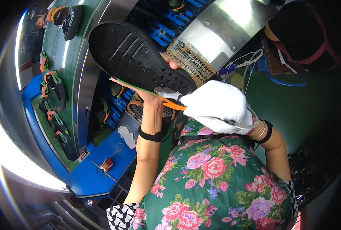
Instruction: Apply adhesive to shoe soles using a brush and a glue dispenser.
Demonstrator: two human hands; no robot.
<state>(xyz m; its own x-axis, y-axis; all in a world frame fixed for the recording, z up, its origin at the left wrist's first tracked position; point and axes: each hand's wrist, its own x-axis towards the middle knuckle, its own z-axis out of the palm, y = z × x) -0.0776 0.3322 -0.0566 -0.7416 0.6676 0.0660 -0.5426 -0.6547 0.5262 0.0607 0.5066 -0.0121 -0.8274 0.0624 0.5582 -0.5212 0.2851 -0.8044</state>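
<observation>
Flowered green apron (216, 172), nearest. Far left of left hand (147, 94), green belt (54, 46) bearing sandals (56, 89); below left hand, blue table (82, 178). Gripped in left hand, black shoe sole (136, 57). Over right hand, white cloth (216, 99); grip hidden, cannot tell.

White covering (218, 103) hid the right hand; its grip was indeterminate. Black sole (130, 57) obscured much of left hand (149, 96).

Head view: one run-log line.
left hand: gripping black sole | white-covered right hand: by sole's narrow end, grip hidden | orange strip: between hands
</observation>
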